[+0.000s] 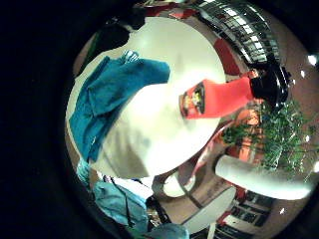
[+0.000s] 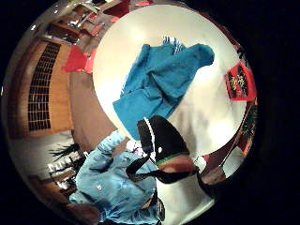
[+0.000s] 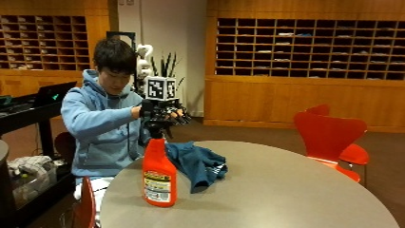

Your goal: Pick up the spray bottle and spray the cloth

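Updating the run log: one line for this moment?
right hand: raised above spray bottle, no contact | spray bottle: upright on table | cloth: crumpled beside it | spraying: not begun

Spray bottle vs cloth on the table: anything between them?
Nothing. In the outside view the orange spray bottle stands just beside the blue cloth; the little finger side palm view shows only bare tabletop between them.

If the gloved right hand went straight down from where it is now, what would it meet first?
Most likely the spray bottle: in the outside view the right hand is raised just above its black nozzle. Depth is unclear; the blue cloth lies beside the bottle on the table.
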{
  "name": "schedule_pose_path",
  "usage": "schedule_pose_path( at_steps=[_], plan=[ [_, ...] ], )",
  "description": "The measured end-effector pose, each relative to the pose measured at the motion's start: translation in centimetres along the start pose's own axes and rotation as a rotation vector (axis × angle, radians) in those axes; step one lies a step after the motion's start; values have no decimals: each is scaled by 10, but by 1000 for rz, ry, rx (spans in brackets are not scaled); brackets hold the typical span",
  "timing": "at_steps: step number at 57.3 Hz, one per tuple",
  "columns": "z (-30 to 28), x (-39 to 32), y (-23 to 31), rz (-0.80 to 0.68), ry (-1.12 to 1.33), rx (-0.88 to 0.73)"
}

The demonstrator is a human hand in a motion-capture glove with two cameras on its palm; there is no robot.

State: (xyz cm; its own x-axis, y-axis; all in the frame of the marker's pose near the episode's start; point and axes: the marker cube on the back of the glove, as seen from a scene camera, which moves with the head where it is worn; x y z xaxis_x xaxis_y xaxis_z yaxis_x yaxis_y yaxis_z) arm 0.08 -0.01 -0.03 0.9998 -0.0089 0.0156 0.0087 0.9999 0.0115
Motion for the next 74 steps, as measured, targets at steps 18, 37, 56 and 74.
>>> schedule_pose_path(
  at_steps=[18, 37, 56, 74],
  plan=[
    [7, 7, 15, -45, -55, 108],
    [-8, 45, 45, -22, -199, 323],
    [6, 98, 70, 116, -490, 690],
    [24, 124, 79, 300, -681, 862]
  ],
)
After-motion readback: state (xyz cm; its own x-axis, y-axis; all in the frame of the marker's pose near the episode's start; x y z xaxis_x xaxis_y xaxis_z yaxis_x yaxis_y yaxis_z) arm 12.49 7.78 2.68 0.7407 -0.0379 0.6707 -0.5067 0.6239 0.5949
